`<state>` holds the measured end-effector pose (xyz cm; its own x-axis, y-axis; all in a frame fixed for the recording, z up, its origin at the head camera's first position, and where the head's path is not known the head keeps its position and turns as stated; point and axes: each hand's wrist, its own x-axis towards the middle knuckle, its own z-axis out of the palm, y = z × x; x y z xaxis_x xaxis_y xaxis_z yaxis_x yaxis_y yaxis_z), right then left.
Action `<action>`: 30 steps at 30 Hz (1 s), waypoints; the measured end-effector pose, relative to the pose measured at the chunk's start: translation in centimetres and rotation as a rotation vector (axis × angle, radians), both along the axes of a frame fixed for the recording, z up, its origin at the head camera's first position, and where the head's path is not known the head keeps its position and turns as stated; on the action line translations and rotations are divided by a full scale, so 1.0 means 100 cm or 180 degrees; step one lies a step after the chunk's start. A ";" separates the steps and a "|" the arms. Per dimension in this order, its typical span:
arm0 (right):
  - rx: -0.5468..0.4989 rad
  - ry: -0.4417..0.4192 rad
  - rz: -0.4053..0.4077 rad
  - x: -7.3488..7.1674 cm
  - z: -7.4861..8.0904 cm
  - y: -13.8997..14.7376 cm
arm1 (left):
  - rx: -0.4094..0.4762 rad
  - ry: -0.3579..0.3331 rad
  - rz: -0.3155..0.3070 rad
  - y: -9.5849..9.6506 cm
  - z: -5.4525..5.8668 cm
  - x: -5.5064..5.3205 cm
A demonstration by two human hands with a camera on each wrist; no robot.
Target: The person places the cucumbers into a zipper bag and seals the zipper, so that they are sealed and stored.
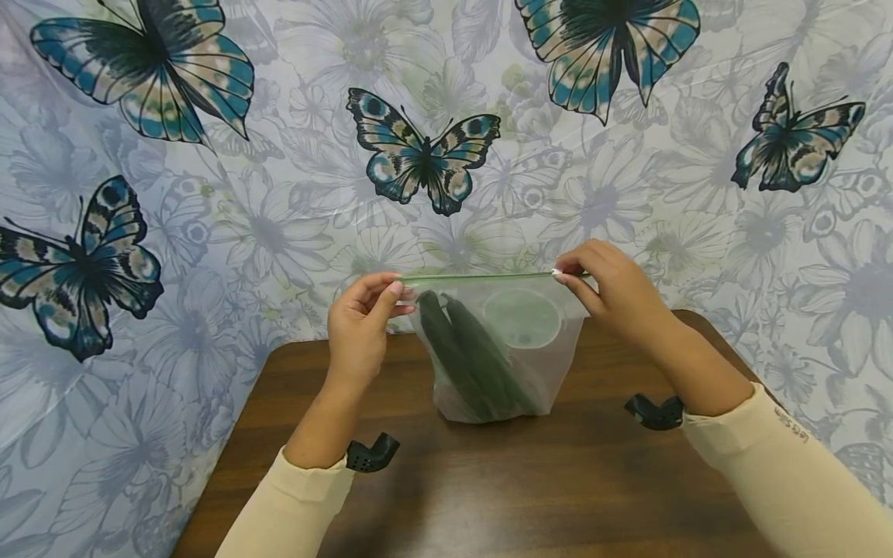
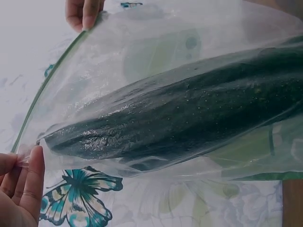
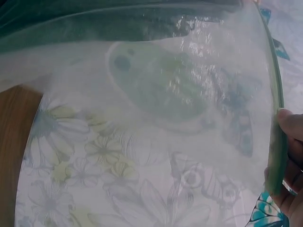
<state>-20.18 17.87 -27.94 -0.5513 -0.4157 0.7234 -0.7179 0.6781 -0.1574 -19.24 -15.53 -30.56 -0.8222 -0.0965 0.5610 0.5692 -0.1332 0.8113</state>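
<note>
A translucent zip bag [image 1: 558,364] hangs upright above the wooden table, its lower edge at or close to the tabletop. Inside lean long dark green cucumbers [image 1: 474,356], their bumpy skin showing through the plastic in the left wrist view [image 2: 189,109]. My left hand [image 1: 359,325] pinches the bag's top left corner between thumb and fingers. At the opposite end, my right hand [image 1: 614,294] pinches the green zip strip [image 1: 481,276], with a small white piece [image 1: 556,272] at its fingertips. The strip is stretched straight between both hands. A pale green oval print [image 1: 523,318] marks the bag.
Below the hands lies a dark brown wooden table [image 1: 530,488], its far edge close to the backdrop. Behind it hangs a cloth [image 1: 300,194] printed with flowers and blue butterflies. Black camera mounts [image 1: 373,453] sit at both wrists.
</note>
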 end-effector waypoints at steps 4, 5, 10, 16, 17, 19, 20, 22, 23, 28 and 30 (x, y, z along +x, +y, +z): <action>-0.0058 -0.0053 -0.0063 0.000 -0.002 0.008 | 0.0024 -0.0022 0.0020 -0.001 0.000 -0.001; -0.0070 -0.0054 -0.0070 0.000 -0.002 0.009 | 0.0024 -0.0024 0.0019 -0.001 0.000 -0.001; -0.0090 0.0017 -0.0036 0.000 -0.001 0.013 | 0.0021 -0.0052 0.0014 -0.002 -0.001 -0.002; -0.0144 0.0030 -0.0059 -0.002 -0.002 0.020 | 0.0042 -0.0105 0.0077 -0.008 -0.003 -0.005; -0.0160 0.0022 -0.0071 -0.002 -0.002 0.021 | 0.0039 -0.0109 0.0089 -0.009 -0.004 -0.006; -0.0189 -0.0005 -0.0098 -0.003 -0.003 0.024 | 0.0029 -0.0120 0.0108 -0.010 -0.004 -0.006; -0.0212 -0.0033 -0.0118 -0.003 -0.003 0.025 | 0.0024 -0.0128 0.0114 -0.011 -0.004 -0.006; -0.0286 -0.0144 -0.0128 -0.004 -0.005 0.027 | 0.0015 -0.0154 0.0128 -0.012 -0.004 -0.006; -0.0335 -0.0247 -0.0138 -0.004 -0.006 0.028 | 0.0009 -0.0169 0.0127 -0.012 -0.003 -0.006; -0.0913 -0.1179 0.0218 -0.004 -0.011 0.027 | 0.0016 -0.0236 0.0091 -0.012 -0.002 -0.004; -0.1242 -0.1540 0.0531 -0.004 -0.014 0.026 | 0.0024 -0.0245 0.0077 -0.013 -0.001 -0.003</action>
